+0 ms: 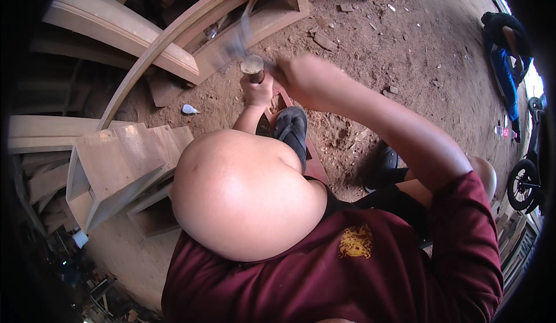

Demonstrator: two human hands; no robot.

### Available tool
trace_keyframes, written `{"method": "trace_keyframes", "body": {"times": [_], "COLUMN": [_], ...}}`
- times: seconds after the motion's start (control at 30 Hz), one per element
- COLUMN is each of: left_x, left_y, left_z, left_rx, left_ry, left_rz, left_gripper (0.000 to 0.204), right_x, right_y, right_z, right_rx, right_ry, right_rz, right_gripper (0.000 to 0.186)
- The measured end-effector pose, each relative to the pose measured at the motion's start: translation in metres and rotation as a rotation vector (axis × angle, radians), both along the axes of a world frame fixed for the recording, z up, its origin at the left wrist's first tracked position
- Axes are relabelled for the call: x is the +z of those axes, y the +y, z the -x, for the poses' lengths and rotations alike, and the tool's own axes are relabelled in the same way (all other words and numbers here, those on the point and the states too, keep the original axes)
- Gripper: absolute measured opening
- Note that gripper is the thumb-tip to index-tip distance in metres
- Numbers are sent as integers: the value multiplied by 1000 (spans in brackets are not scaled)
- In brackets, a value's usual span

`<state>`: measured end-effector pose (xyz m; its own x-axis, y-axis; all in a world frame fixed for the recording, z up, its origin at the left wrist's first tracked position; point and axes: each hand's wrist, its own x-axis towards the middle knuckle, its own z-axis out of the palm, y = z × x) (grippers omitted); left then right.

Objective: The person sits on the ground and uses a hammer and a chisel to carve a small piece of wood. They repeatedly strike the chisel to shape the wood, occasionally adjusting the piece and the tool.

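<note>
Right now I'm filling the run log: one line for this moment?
left hand grips chisel upright | right hand swings blurred hammer | foot on board | dirt floor

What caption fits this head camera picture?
Left hand grips a chisel handle; right hand swings a blurred hammer.

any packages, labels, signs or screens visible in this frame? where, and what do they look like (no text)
No signs or screens.
Shirt emblem: gold, roundish, on the chest of the maroon shirt, lower centre.
Small bottle: on the dirt floor at the right edge, clear with a reddish band; too small to tell more.
White scrap: on the dirt, left of the left hand; maybe a wrapper.
</note>
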<state>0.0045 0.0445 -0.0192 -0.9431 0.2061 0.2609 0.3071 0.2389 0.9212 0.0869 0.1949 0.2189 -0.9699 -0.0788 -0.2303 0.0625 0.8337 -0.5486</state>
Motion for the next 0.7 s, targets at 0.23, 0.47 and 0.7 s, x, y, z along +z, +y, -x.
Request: {"method": "trace_keyframes", "body": {"times": [0.23, 0.47, 0.7], "left_x": [-2, 0, -4], "left_y": [-1, -3, -7], "left_z": [-5, -1, 0], "left_rx": [3, 105, 61], "left_ry": [-4, -14, 34], "left_rz": [-35, 77, -86], "left_gripper": [17, 16, 28], "right_x": [42, 4, 49], "right_y": [19, 3, 11], "right_z": [14, 2, 22], "right_rx": [-29, -19, -83], "right_ry": [455, 67, 501], "right_rz": [399, 147, 347], "right_gripper": [44, 38, 41]}}
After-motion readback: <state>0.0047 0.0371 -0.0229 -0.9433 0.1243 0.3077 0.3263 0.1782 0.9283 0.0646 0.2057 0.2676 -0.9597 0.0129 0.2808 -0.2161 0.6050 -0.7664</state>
